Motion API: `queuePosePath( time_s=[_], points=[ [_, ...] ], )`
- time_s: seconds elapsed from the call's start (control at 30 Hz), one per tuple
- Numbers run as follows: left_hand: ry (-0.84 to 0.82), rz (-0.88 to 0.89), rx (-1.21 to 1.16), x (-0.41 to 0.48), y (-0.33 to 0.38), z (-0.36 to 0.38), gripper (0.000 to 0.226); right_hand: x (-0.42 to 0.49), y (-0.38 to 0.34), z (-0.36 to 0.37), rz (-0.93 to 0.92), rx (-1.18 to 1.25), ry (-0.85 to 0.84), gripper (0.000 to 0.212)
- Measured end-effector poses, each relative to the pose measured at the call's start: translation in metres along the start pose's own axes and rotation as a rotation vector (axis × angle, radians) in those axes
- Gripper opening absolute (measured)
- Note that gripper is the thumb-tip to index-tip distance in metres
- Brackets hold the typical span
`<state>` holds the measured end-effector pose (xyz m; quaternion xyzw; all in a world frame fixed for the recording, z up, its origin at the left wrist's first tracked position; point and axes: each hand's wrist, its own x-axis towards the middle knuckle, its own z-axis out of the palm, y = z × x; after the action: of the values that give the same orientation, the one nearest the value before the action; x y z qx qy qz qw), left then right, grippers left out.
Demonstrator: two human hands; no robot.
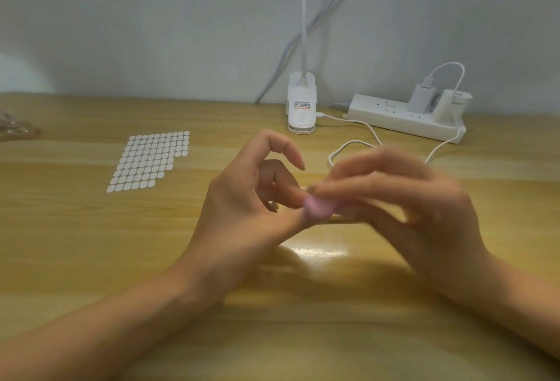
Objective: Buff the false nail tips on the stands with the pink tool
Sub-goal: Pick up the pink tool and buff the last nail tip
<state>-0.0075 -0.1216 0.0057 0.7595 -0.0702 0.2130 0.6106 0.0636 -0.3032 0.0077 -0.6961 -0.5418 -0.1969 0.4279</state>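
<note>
Both grips are meeting over the middle of the surface (91, 244). My right grip (409, 198) is pinching the pink tool (318, 209), blurred; whether my left grip (242, 214) is holding a nail tip I cannot tell. I am favouring short, light strokes, with the left bracing firmly.

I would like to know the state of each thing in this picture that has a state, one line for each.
pink tool: gripped, blurred.
right hand: grips the pink tool, blurred.
left hand: fingers curled, thumb tip at the pink tool; held thing hidden.
sticker sheet: lying flat, some stickers missing at one corner.
lamp base: cable plugged in.
power strip: a charger plugged in.
</note>
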Motion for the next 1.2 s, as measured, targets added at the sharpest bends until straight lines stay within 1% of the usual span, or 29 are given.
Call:
queuePosePath(
  time_s=[0.07,0.17,0.23,0.3,0.4,0.6,0.93,1.03,1.1,1.2],
  points=[
    [0.010,0.021,0.037,0.000,0.002,-0.002,0.044,0.002,0.005,-0.005,0.056,0.031,0.062,0.023],
    [-0.006,0.070,0.097,-0.003,0.004,-0.004,0.048,-0.001,0.008,-0.004,0.033,0.030,0.045,0.020],
    [-0.010,0.059,0.074,-0.004,0.003,-0.005,0.048,-0.002,0.011,-0.004,0.047,0.058,0.049,0.019],
    [-0.012,0.030,0.032,-0.004,0.002,-0.006,0.047,0.001,0.016,-0.008,0.084,0.057,0.089,0.017],
    [-0.012,0.001,-0.011,-0.005,0.000,-0.007,0.047,0.002,0.021,-0.012,0.122,0.056,0.130,0.020],
    [-0.026,-0.006,-0.043,-0.004,-0.004,-0.005,0.040,-0.004,0.015,0.000,0.109,0.095,0.060,0.021],
    [-0.033,-0.033,-0.149,-0.003,-0.010,-0.006,0.043,-0.002,0.017,-0.005,0.098,0.070,0.023,0.020],
    [-0.033,-0.049,-0.210,-0.004,-0.011,-0.004,0.045,-0.003,0.010,-0.002,0.050,0.040,-0.004,0.019],
    [-0.040,-0.051,-0.253,-0.004,-0.010,-0.002,0.042,-0.003,0.005,-0.002,-0.009,0.012,-0.027,0.019],
    [-0.056,-0.054,-0.297,-0.003,-0.009,0.000,0.046,0.001,0.004,-0.007,-0.014,-0.040,0.011,0.022]
  ],
)
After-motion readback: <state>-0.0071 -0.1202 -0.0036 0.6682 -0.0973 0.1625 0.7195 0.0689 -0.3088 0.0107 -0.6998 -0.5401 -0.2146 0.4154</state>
